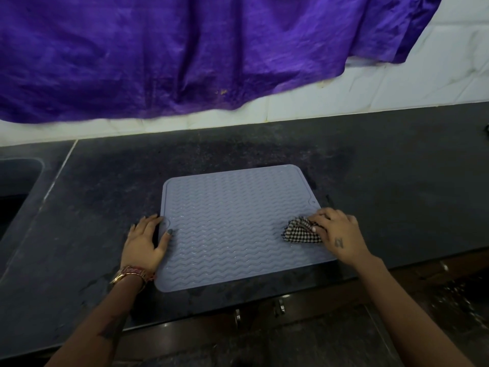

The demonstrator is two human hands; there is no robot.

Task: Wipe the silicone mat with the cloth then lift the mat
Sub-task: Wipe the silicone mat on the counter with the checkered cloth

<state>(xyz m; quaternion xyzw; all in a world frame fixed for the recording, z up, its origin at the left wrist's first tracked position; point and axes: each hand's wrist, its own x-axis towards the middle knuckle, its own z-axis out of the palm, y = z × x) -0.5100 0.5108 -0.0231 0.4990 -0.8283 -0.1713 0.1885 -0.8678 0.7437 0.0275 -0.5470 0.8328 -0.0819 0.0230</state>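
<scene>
Standing at the dark stone counter [383, 168], the person had both bare forearms stretched out over its near edge, with cabinet handles [279, 307] just visible below. The left hand [146, 241] lay flat and spread at the left edge of the silicone mat [235, 223], thumb resting on the mat's rim and the other fingers on the counter beside it; bangles [131, 275] circled that wrist. The right hand [337, 234] was curled round a bunched black-and-white checked cloth [300, 231], holding it down on the mat near its right edge. The mat itself, grey-blue and ribbed with wavy lines, lay flat on the counter close to the front edge. Further off to the left sat a sink [18, 186] sunk into the counter. Behind everything rose a white tiled wall [436, 62], with a purple fabric [172, 54] hanging down across most of it.
</scene>
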